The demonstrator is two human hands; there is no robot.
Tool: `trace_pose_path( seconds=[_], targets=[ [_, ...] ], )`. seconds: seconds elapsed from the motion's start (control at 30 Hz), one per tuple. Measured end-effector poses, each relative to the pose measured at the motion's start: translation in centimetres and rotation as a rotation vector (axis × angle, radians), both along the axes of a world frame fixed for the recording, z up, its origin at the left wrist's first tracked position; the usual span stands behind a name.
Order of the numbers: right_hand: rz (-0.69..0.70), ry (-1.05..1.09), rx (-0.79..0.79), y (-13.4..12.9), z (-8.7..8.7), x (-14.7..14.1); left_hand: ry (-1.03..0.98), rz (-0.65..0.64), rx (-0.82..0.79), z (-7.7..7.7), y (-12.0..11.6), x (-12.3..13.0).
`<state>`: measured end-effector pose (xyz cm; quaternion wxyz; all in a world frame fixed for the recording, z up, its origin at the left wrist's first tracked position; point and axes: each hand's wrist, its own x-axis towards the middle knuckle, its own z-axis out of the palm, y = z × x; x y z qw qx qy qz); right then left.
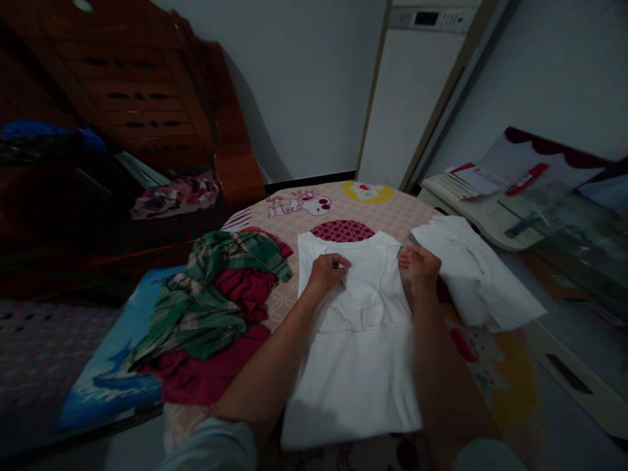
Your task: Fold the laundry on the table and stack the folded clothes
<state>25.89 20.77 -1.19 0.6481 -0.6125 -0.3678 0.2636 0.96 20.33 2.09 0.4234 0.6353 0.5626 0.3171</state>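
Note:
A white sleeveless dress [363, 373] lies spread on the round table, its neckline away from me and a seam across its waist. Over the upper part of the dress is my left hand [328, 272], its fingers closed in a pinch on the loose white cloth. My right hand [422, 265] is at the right shoulder edge of the dress, fingers curled together at the fabric. Small wrinkles run through the bodice between the two hands. The fingertips of both hands are partly hidden or dim.
Left of the dress sits a crumpled pile with a green plaid cloth [206, 294] and dark red cloth [210, 379]. Folded white clothes [478, 275] lie at the right on the patterned tablecloth [289, 226]. A wooden chair [127, 85], a blue box [115, 366] and a glass-topped stand [574, 229] surround the table.

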Motion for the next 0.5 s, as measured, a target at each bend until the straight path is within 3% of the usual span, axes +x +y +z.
trace_pose_path(
  seconds=[0.1, 0.17, 0.3, 0.5],
  targets=[
    [-0.025, -0.018, -0.006, 0.2, -1.2, 0.2, -0.116, -0.096, -0.044, 0.5, -0.2, -0.2],
    [-0.043, -0.041, -0.009, 0.3, -1.6, 0.4, -0.085, -0.134, -0.077, 0.4, -0.2, -0.5],
    [-0.021, -0.152, -0.012, 0.4, -2.0, 1.0, 0.077, -0.138, -0.025, -0.2, 0.2, -1.1],
    [0.026, -0.508, -0.032, 1.0, -2.3, 2.5, 0.143, -0.085, 0.063, -0.8, 0.6, -1.3]
  ],
)
